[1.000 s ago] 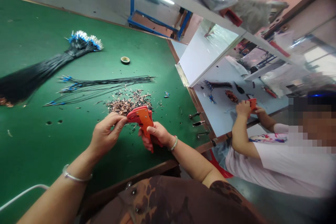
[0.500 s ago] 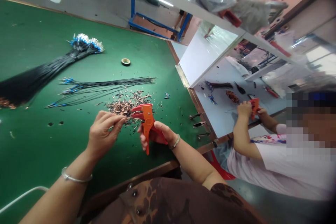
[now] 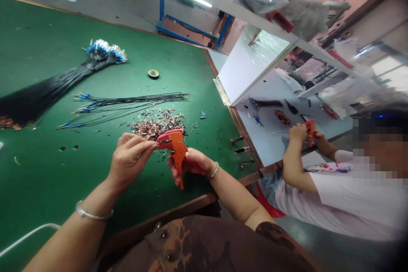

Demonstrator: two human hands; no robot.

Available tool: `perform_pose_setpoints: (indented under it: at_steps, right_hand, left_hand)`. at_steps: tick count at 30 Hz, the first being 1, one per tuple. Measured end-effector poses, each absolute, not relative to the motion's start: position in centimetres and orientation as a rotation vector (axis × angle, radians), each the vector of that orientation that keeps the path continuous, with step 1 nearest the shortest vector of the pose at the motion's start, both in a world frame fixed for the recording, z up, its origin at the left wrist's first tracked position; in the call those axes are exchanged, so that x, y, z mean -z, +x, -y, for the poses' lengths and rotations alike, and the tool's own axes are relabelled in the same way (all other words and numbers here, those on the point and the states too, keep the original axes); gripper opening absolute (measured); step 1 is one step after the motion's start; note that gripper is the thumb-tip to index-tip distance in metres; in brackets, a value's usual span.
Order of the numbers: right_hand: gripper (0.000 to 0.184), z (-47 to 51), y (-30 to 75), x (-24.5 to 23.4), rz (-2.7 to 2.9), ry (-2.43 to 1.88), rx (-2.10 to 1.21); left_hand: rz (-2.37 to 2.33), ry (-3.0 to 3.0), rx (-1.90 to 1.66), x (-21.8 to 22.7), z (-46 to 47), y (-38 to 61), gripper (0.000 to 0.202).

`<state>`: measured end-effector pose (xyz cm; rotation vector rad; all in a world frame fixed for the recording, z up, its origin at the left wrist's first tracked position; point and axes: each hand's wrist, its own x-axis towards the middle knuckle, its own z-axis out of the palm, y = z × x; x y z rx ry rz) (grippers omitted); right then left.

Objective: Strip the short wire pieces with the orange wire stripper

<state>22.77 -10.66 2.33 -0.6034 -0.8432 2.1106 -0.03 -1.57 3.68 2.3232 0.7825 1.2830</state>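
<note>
Since half a second ago my left hand [image 3: 127, 159] has closed the small gap to the orange wire stripper [image 3: 174, 144], and the tool has dipped slightly toward it. My left fingers [image 3: 149, 146] are now pinched together right against the jaws. Whatever is between them is too thin and small to make out. My right hand [image 3: 191, 163] is wrapped around the stripper's handles, with the lower handle poking out below my palm. The tool is off the green counter [image 3: 47, 170], between my two hands and just nearer to me than the pile of coppery stripped bits [image 3: 156, 124]. I judge the stripper to be light and rigid, plastic-bodied with sprung handles. The handles are the place to hold it, well back from the head, because a grip near the jaws would get in the way and risk a nip. Anything fed into the head would be thin, bendy and easy to drop, so a fingertip pinch close to its end suits it. Beyond the pile lie loose black wires with blue ends [image 3: 127, 101]. Farther off to the left is a thick bundle of black wires [image 3: 47, 89], and past it a small roll of tape [image 3: 153, 74]. Well off to my right, a co-worker's hands [image 3: 298, 132] hold a similar orange tool [image 3: 310, 127] over a white surface.
</note>
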Motion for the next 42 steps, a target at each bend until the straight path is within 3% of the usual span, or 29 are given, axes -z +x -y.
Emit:
perform_pose_setpoints:
  at_steps: [16, 26, 34, 42]
  right_hand:
    - [0.067, 10.9, 22.6, -2.6, 0.867, -0.763, -2.037]
    - [0.064, 11.0, 22.1, -2.7, 0.841, -0.829, -1.909]
    - [0.063, 11.2, 21.6, -2.9, 0.853, -0.922, -1.856]
    - [0.066, 10.7, 22.1, -2.3, 0.840, -0.779, -1.967]
  left_hand:
    - [-0.697, 2.369, -1.264, -4.2, 1.4, -0.3, 0.006]
    - [-0.902, 2.261, -1.140, -3.1, 0.9, -0.5, 0.028]
    - [-0.792, 2.277, -1.125, -3.6, 0.9, -0.2, 0.024]
    - [-0.724, 2.344, -1.277, -3.4, 0.5, -0.4, 0.007]
